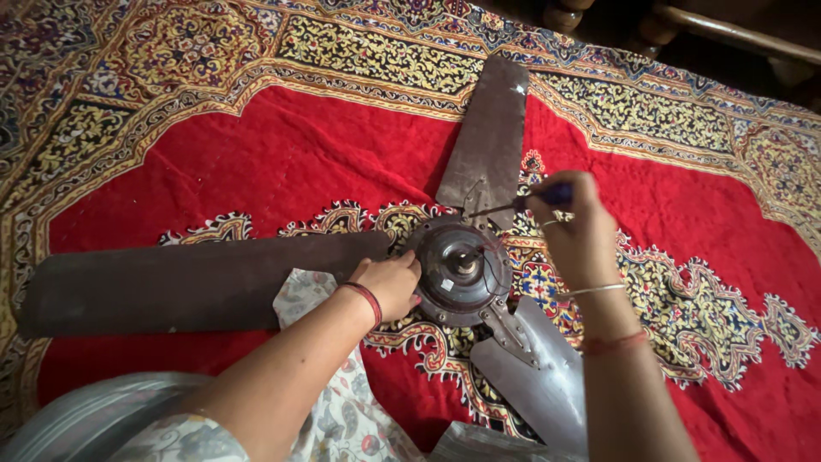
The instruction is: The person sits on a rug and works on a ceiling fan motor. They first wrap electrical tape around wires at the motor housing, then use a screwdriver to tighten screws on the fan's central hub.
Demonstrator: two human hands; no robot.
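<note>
Brown ceiling fan (462, 272) on red carpet (256, 171), left grip (389, 287) pressing motor hub, right grip (573, 227) closed around screwdriver (522, 204) above hub

You are on the floor of a home's living room: a large red woven carpet (256, 162) with ornate yellow and blue floral borders covers the ground, and dark turned wooden furniture legs (564, 13) stand at its far edge.
</note>
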